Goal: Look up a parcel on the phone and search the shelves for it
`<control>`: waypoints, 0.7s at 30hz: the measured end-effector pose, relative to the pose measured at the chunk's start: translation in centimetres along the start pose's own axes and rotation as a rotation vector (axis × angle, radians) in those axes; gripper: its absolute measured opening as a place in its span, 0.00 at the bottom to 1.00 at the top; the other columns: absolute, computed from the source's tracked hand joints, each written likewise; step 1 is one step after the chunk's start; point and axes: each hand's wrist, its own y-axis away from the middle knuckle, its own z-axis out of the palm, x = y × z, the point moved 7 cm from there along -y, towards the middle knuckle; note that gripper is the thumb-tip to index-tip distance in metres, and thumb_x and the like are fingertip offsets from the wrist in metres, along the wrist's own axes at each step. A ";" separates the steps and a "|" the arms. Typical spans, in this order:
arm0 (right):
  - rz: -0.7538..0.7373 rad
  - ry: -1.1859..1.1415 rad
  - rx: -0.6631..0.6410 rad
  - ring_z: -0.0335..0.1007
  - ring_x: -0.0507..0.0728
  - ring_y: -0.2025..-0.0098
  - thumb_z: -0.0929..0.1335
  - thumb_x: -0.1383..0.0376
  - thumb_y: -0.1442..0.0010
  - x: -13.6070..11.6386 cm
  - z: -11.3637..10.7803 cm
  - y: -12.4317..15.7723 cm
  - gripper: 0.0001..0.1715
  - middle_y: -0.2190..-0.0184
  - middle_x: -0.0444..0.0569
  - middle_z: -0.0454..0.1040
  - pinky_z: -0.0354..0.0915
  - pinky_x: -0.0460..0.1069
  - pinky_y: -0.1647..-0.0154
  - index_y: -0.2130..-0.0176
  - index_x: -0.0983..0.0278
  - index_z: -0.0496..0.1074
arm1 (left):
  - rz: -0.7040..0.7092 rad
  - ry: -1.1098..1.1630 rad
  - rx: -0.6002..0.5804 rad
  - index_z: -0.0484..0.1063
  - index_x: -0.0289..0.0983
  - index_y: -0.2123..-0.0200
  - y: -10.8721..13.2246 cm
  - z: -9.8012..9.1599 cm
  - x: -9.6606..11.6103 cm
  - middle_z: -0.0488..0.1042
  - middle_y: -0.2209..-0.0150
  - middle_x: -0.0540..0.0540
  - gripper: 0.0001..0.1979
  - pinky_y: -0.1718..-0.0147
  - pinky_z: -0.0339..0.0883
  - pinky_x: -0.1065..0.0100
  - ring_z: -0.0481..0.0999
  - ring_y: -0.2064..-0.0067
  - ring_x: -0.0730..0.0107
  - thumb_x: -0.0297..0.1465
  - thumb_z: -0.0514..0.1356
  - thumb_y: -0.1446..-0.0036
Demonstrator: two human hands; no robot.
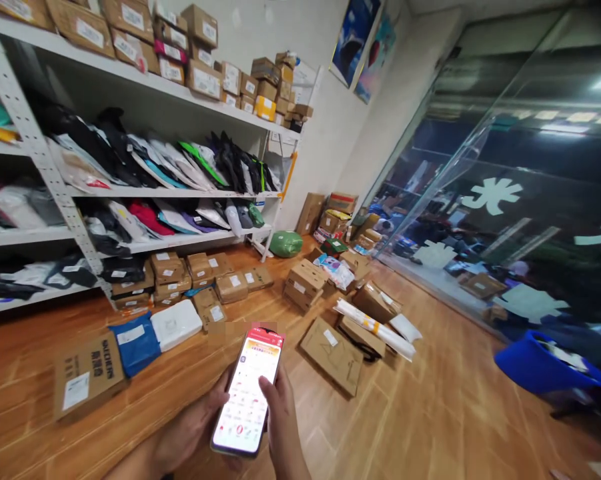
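A smartphone (249,393) with a lit screen showing a red and white app is held low in the centre of the head view. My left hand (193,427) cradles it from below and the left, fingers curled under its back. My right hand (280,417) grips its right edge, thumb resting on the screen. Both hands hang above the wooden floor (430,413).
White shelving (145,193) on the left holds bagged parcels and cardboard boxes. Several boxes (333,353) and mailers (175,325) lie scattered on the floor ahead. A blue bin (540,363) stands at the right beside a glass wall (505,200).
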 end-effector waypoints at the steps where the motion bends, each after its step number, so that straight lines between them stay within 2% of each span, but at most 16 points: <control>1: -0.004 0.006 -0.001 0.75 0.63 0.56 0.75 0.53 0.57 -0.1 -0.6 -0.1 0.35 0.59 0.52 0.79 0.71 0.54 0.58 0.51 0.64 0.69 | 0.003 0.014 -0.004 0.62 0.47 0.42 -0.1 0.5 -0.7 0.67 0.43 0.48 0.36 0.43 0.57 0.56 0.59 0.38 0.54 0.51 0.61 0.53; 4: 0.012 0.023 0.009 0.76 0.65 0.58 0.77 0.54 0.60 0.8 -1.9 -0.2 0.40 0.59 0.55 0.79 0.71 0.56 0.60 0.50 0.64 0.67 | 0.036 0.079 -0.040 0.60 0.50 0.41 0.1 2.1 -2.4 0.66 0.41 0.50 0.35 0.41 0.52 0.56 0.60 0.38 0.55 0.49 0.61 0.52; 7: -0.017 0.082 0.018 0.75 0.66 0.59 0.77 0.52 0.61 1.7 -2.2 -0.3 0.39 0.63 0.54 0.79 0.70 0.57 0.59 0.52 0.64 0.68 | 0.169 0.178 -0.052 0.63 0.50 0.43 0.8 2.9 -2.4 0.67 0.43 0.50 0.29 0.40 0.49 0.57 0.61 0.39 0.57 0.42 0.60 0.50; 10: -0.061 0.145 -0.072 0.74 0.66 0.61 0.77 0.51 0.61 2.2 -0.4 -0.3 0.35 0.68 0.51 0.79 0.68 0.57 0.59 0.56 0.64 0.70 | 0.334 0.207 -0.045 0.64 0.47 0.43 2.1 2.7 -1.4 0.69 0.45 0.49 0.28 0.40 0.48 0.56 0.62 0.40 0.57 0.35 0.59 0.50; 12: -0.014 0.144 -0.140 0.74 0.66 0.60 0.76 0.51 0.61 2.8 0.9 0.0 0.34 0.67 0.51 0.79 0.68 0.57 0.58 0.57 0.63 0.70 | 0.396 0.200 -0.024 0.62 0.46 0.42 3.3 2.4 -1.0 0.70 0.46 0.48 0.28 0.40 0.48 0.55 0.64 0.41 0.57 0.33 0.57 0.48; 17: 0.273 -0.003 -0.291 0.75 0.65 0.58 0.76 0.53 0.60 3.7 3.6 2.0 0.34 0.61 0.51 0.80 0.70 0.55 0.60 0.54 0.62 0.71 | 0.422 0.222 0.106 0.56 0.43 0.38 6.2 0.8 -0.9 0.72 0.48 0.47 0.30 0.44 0.57 0.57 0.69 0.45 0.58 0.33 0.54 0.46; 19: 0.313 0.024 -0.379 0.74 0.63 0.58 0.76 0.56 0.60 3.2 4.8 2.8 0.29 0.61 0.49 0.80 0.69 0.53 0.59 0.57 0.61 0.74 | 0.402 0.223 0.173 0.49 0.44 0.36 7.4 0.0 -0.8 0.72 0.48 0.46 0.34 0.50 0.64 0.57 0.70 0.47 0.56 0.35 0.55 0.46; 21: 0.286 0.071 -0.483 0.74 0.60 0.59 0.76 0.59 0.60 2.6 6.3 3.4 0.25 0.62 0.47 0.80 0.68 0.51 0.59 0.60 0.61 0.75 | 0.353 0.217 0.224 0.41 0.46 0.34 8.5 -0.7 -0.6 0.69 0.45 0.44 0.38 0.60 0.71 0.58 0.71 0.49 0.52 0.38 0.55 0.45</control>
